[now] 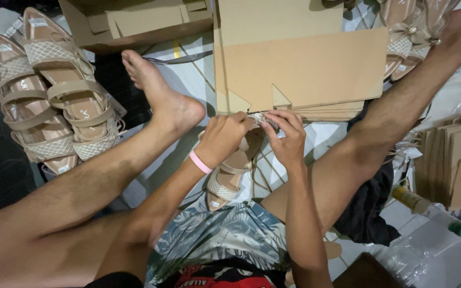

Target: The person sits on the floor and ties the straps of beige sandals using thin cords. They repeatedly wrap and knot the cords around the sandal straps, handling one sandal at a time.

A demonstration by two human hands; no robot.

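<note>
My left hand (225, 136), with a pink band at the wrist, grips the upper part of a beige sandal (229, 178) that lies between my legs. My right hand (288, 136) pinches the sandal's small shiny ornament (259, 118) at the front, fingertips touching those of the left hand. The sandal has a woven mesh band near its lower end and a pale strap across the middle. Its top is hidden under my hands.
A stack of flat brown cardboard box blanks (305, 69) lies just beyond my hands. Several matching sandals (49, 90) lie at the left, more sandals (409, 40) at the top right. More folded cardboard (457, 160), a bottle with a green cap (428, 210) and plastic bags are at the right.
</note>
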